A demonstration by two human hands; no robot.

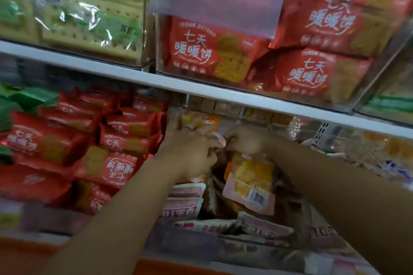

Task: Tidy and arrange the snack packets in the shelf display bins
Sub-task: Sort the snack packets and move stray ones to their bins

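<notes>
Reaching into the middle bin (201, 246) of the lower shelf, both hands meet near the centre of the view. The left hand (190, 147) has its fingers curled round a bunch of snack packets (201, 121) that stick out at 12 o'clock from its knuckles, and a ring shows on one finger. The right hand (243, 140), just beside it at 3 o'clock, is closed tight on the top edge of a yellow and pink packet (250, 183), which hangs from it toward 6 o'clock. Blur hides how its fingertips lie. Pink and white packets (185, 198) lie jumbled in the bin at 6 o'clock from the left hand. Stacked red biscuit packets (116, 140) lie at 9 o'clock. Above the white shelf rail (201, 89), upper red packets (201, 51) sit at 12 o'clock and green cracker packets (89, 27) at 11 o'clock.
</notes>
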